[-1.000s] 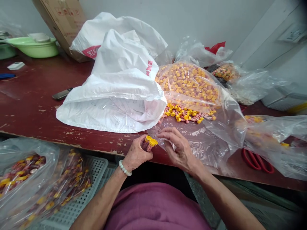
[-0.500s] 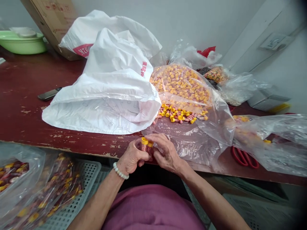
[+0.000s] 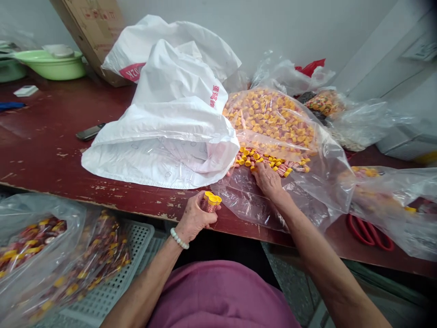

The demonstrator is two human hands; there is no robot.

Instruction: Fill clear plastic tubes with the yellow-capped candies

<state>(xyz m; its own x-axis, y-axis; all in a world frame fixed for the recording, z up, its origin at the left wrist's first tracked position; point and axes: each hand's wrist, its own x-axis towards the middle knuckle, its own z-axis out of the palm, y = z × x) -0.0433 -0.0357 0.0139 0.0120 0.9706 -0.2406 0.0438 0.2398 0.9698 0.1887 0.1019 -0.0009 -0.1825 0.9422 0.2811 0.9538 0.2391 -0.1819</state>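
My left hand (image 3: 194,216), with a beaded bracelet at the wrist, is closed round a few small red-patterned tubes with yellow caps (image 3: 212,200), held upright at the table's front edge. My right hand (image 3: 268,178) reaches to the loose yellow-capped tubes (image 3: 285,172) at the mouth of a large clear plastic bag (image 3: 239,200). Its fingertips touch the pile and are partly hidden there, so what they pinch, if anything, does not show. More of the same tubes fill the clear bag behind.
A white woven sack (image 3: 160,164) lies left of the pile, with a phone (image 3: 90,132) beside it. Red-handled scissors (image 3: 370,233) are at the right. Below the table's left edge, a perforated crate (image 3: 139,239) holds bagged tubes. A green basin (image 3: 51,68) stands at the back left.
My right hand has left the left hand and moved forward to the tube pile. My left hand keeps hold of the tubes. The view has turned slightly to the left.
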